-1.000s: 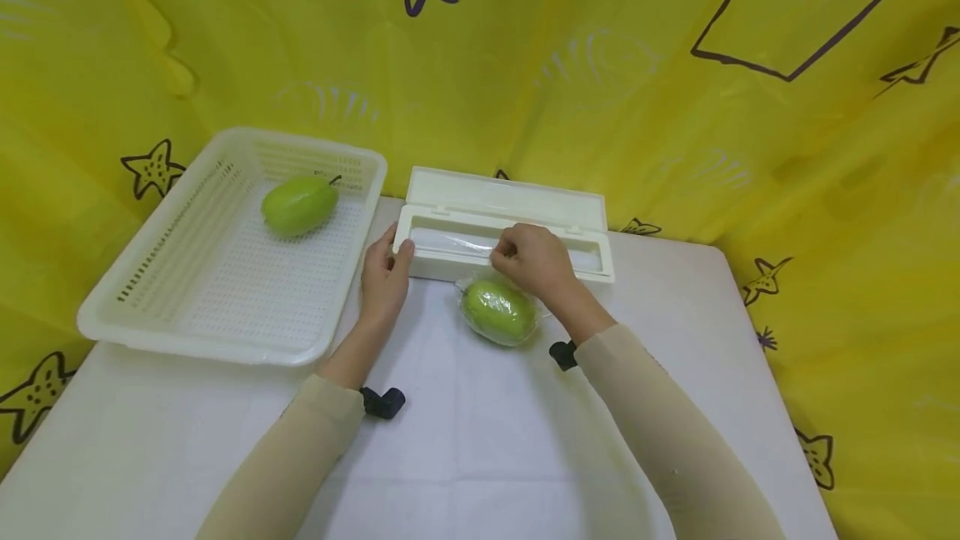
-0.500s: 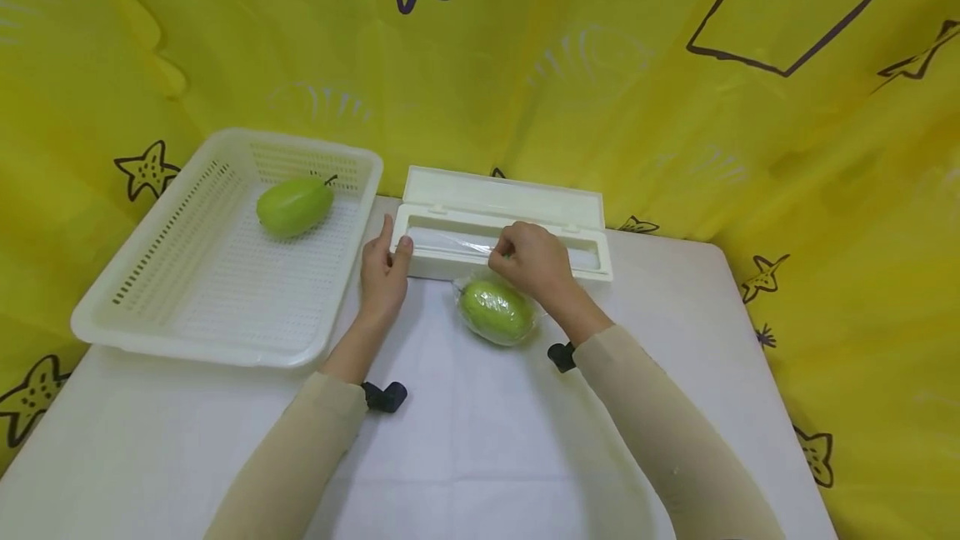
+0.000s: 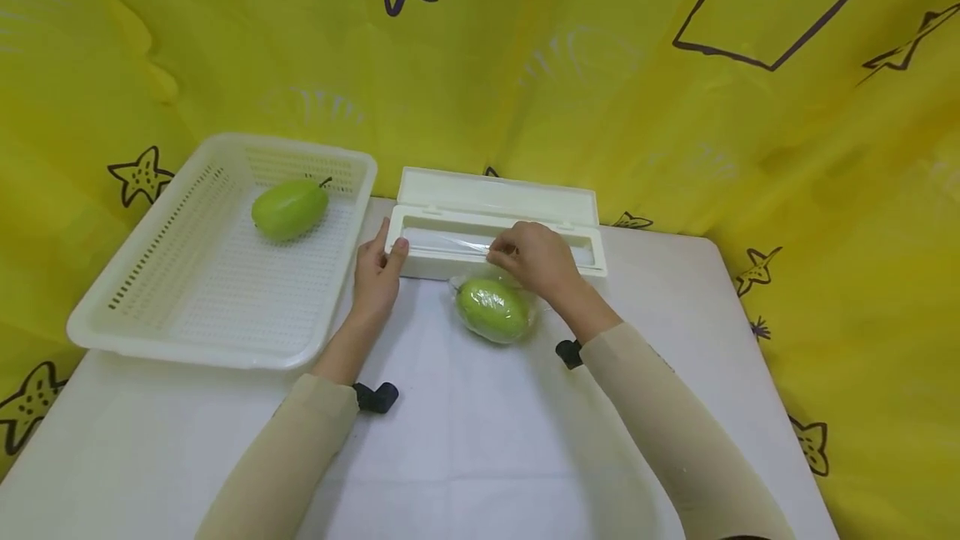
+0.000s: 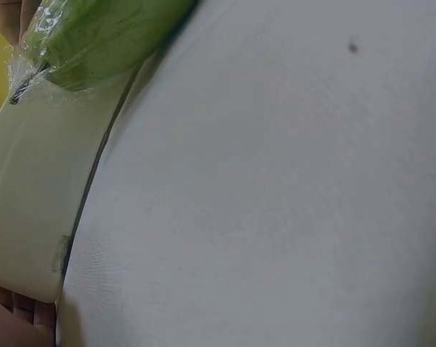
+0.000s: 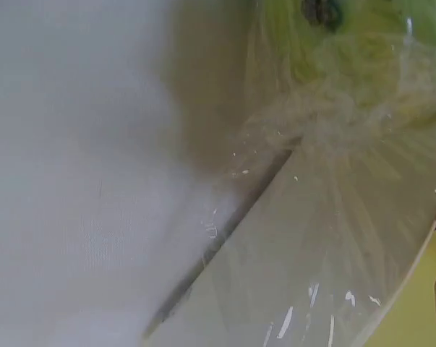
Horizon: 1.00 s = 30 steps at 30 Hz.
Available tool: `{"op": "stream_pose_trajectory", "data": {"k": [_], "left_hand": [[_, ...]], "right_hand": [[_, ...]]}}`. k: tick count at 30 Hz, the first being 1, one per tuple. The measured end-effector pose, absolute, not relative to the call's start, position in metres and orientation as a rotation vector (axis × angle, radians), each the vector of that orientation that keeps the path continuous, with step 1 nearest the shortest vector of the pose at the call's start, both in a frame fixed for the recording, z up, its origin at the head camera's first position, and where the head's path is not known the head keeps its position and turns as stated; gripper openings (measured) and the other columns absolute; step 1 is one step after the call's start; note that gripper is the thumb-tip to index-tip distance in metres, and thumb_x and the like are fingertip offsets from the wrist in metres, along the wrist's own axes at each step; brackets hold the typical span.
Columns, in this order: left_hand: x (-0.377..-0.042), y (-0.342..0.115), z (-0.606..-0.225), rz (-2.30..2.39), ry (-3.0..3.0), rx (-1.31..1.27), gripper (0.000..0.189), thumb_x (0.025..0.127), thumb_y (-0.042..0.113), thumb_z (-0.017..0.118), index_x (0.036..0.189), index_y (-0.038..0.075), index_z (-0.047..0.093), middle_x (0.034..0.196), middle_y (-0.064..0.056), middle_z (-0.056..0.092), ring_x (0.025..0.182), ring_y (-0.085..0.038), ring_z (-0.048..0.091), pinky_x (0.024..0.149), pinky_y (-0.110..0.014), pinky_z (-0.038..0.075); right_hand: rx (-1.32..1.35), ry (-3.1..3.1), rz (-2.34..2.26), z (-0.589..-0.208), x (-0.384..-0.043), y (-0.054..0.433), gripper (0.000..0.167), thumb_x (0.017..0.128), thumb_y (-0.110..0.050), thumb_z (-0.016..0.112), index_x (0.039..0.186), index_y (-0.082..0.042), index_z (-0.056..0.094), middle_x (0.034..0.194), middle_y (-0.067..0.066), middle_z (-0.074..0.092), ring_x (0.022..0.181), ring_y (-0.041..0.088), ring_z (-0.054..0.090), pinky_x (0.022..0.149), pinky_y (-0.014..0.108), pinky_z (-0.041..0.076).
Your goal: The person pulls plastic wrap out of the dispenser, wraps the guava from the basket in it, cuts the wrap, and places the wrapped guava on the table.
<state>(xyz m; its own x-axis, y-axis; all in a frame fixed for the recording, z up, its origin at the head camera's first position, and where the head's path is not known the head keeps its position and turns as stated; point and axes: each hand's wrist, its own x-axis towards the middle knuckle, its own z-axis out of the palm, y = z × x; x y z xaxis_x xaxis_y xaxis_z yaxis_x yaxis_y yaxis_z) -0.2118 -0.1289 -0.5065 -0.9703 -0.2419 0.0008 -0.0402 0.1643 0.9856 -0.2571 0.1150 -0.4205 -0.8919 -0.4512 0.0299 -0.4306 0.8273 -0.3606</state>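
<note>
A white cling film dispenser box (image 3: 435,267) lies near the table's back edge with its lid (image 3: 498,194) flipped up and a roll of cling film (image 3: 446,242) inside. Its left end is held by my left hand (image 3: 377,282), thumb on the front rim; the fingertips (image 4: 26,307) show low in the left wrist view. Over the front rim my right hand (image 3: 536,257) pinches the edge of the film, thumb against curled fingers. A green oval fruit (image 3: 492,311) wrapped in clear film lies in front of the box, below the right hand. Loose clear film (image 5: 319,217) spreads beside it in the right wrist view.
To the left stands a white slotted plastic basket (image 3: 225,357) holding an unwrapped green fruit (image 3: 290,209) with a stem. The white-covered table (image 3: 465,457) ends at a yellow patterned curtain (image 3: 480,65) behind. Each wrist wears a small black camera.
The whole head view has shifted slightly. My left hand stays on the box's left end, and my right fingers have loosened slightly into a flatter pinch at the film's edge.
</note>
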Motion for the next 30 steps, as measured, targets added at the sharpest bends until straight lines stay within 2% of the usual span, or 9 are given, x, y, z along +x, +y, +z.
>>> {"op": "stream_pose_trajectory", "data": {"k": [4, 8, 12, 19, 24, 27, 30], "left_hand": [[-0.211, -0.134, -0.506, -1.927, -2.258, 0.281, 0.064, 0.103, 0.044, 0.049, 0.158, 0.022, 0.025, 0.128, -0.015, 0.040, 0.088, -0.016, 0.035, 0.076, -0.029, 0.037], [-0.212, -0.135, -0.508, -1.934, -2.254, 0.267, 0.065, 0.103, 0.045, 0.050, 0.158, 0.022, 0.025, 0.124, -0.013, 0.039, 0.086, -0.015, 0.034, 0.074, -0.029, 0.036], [-0.213, -0.133, -0.509, -1.950, -2.240, 0.265, 0.066, 0.102, 0.045, 0.050, 0.158, 0.022, 0.025, 0.126, -0.013, 0.038, 0.085, -0.015, 0.034, 0.074, -0.029, 0.036], [-0.216, -0.124, -0.508, -1.955, -2.225, 0.167, 0.064, 0.104, 0.038, 0.050, 0.158, 0.015, 0.026, 0.126, -0.016, 0.040, 0.086, -0.013, 0.036, 0.073, -0.025, 0.037], [-0.217, -0.125, -0.509, -1.967, -2.248, 0.158, 0.061, 0.106, 0.029, 0.049, 0.157, 0.009, 0.024, 0.121, -0.017, 0.040, 0.078, -0.014, 0.035, 0.069, -0.026, 0.036], [-0.216, -0.128, -0.510, -1.953, -2.244, 0.165, 0.061, 0.106, 0.029, 0.049, 0.158, 0.009, 0.024, 0.115, -0.013, 0.038, 0.078, -0.014, 0.033, 0.069, -0.026, 0.034], [-0.215, -0.132, -0.510, -1.928, -2.251, 0.182, 0.062, 0.105, 0.034, 0.048, 0.159, 0.014, 0.023, 0.113, -0.010, 0.036, 0.081, -0.013, 0.032, 0.071, -0.027, 0.033]], "right_hand": [[-0.839, 2.943, -0.496, -0.419, -0.257, 0.109, 0.018, 0.091, -0.020, 0.072, 0.108, -0.016, 0.078, 0.100, 0.000, 0.074, 0.094, 0.019, 0.067, 0.078, 0.036, 0.055], [-0.889, 2.968, -0.459, -0.420, -0.257, 0.099, 0.017, 0.090, -0.016, 0.073, 0.105, -0.015, 0.079, 0.098, 0.001, 0.073, 0.093, 0.020, 0.065, 0.078, 0.036, 0.055], [-0.871, 2.951, -0.455, -0.419, -0.258, 0.078, 0.015, 0.090, -0.018, 0.073, 0.105, -0.018, 0.079, 0.097, -0.001, 0.072, 0.092, 0.018, 0.064, 0.080, 0.035, 0.053], [-0.925, 2.901, -0.441, -0.416, -0.258, 0.027, 0.019, 0.093, -0.022, 0.071, 0.111, -0.017, 0.077, 0.098, -0.001, 0.071, 0.094, 0.017, 0.064, 0.083, 0.034, 0.054], [-0.891, 2.907, -0.455, -0.417, -0.254, 0.030, 0.035, 0.095, -0.026, 0.070, 0.129, -0.021, 0.068, 0.108, 0.000, 0.070, 0.101, 0.018, 0.064, 0.086, 0.036, 0.054], [-0.803, 2.964, -0.530, -0.416, -0.251, 0.055, 0.030, 0.095, -0.023, 0.068, 0.125, -0.020, 0.070, 0.106, 0.001, 0.071, 0.096, 0.019, 0.066, 0.082, 0.037, 0.055], [-0.675, 3.005, -0.584, -0.413, -0.248, 0.082, 0.018, 0.093, -0.016, 0.067, 0.109, -0.015, 0.076, 0.096, 0.001, 0.072, 0.084, 0.019, 0.066, 0.072, 0.035, 0.054]]}}
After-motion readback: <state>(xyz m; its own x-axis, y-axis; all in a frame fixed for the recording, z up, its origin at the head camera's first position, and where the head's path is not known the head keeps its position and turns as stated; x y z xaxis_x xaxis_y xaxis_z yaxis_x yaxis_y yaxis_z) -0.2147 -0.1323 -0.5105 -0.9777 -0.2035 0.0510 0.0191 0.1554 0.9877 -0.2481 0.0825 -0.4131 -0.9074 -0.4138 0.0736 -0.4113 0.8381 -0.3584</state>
